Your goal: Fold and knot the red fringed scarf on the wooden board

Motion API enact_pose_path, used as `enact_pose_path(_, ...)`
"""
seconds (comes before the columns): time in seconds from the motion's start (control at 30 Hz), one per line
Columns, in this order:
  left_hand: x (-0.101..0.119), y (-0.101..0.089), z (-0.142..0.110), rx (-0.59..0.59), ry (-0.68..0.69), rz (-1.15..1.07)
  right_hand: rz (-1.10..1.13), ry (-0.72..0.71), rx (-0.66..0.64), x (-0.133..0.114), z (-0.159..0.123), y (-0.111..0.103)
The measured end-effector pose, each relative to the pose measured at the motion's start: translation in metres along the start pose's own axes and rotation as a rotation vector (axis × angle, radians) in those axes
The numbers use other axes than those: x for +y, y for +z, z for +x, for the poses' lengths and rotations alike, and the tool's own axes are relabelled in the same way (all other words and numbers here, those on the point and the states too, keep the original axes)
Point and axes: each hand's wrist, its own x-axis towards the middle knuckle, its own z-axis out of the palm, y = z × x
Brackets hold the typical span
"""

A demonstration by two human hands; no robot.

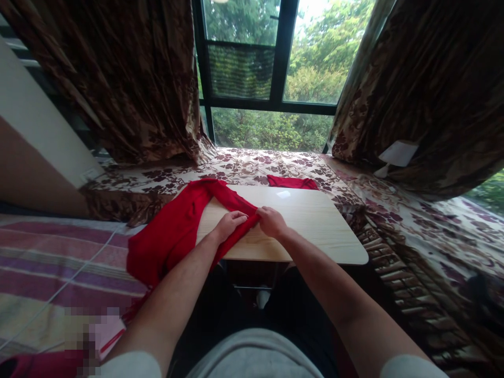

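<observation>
A long piece of red cloth [165,236] is draped over the left end of a small wooden-topped table [315,226] and hangs off its left side; whether it is a scarf or a garment I cannot tell. One strip of it loops back across the tabletop to my hands. My right hand [271,221] pinches the tip of that strip near the table's middle. Just left of it, my left hand [231,224] is closed on the strip's near edge, its fingertips partly hidden in the cloth. Strands like fringe show at the cloth's lower end, beside my left forearm.
Behind the table, another folded red cloth [293,182] lies on the flower-patterned window seat [244,160]. A white lamp [398,153] stands at the right. To the left is a bed with a striped cover [51,262], a thin white cord [84,265] across it. Patterned curtains flank the window.
</observation>
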Motion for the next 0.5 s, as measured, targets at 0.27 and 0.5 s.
enact_pose_path(0.27, 0.006, -0.006, 0.003, -0.176, -0.21, -0.04, 0.099, 0.517, 0.231, 0.076, 0.006, -0.043)
enact_pose_path(0.5, 0.012, 0.022, -0.02, -0.331, -0.13, 0.146, 0.783, 0.937, 0.485, 0.144, 0.024, -0.067)
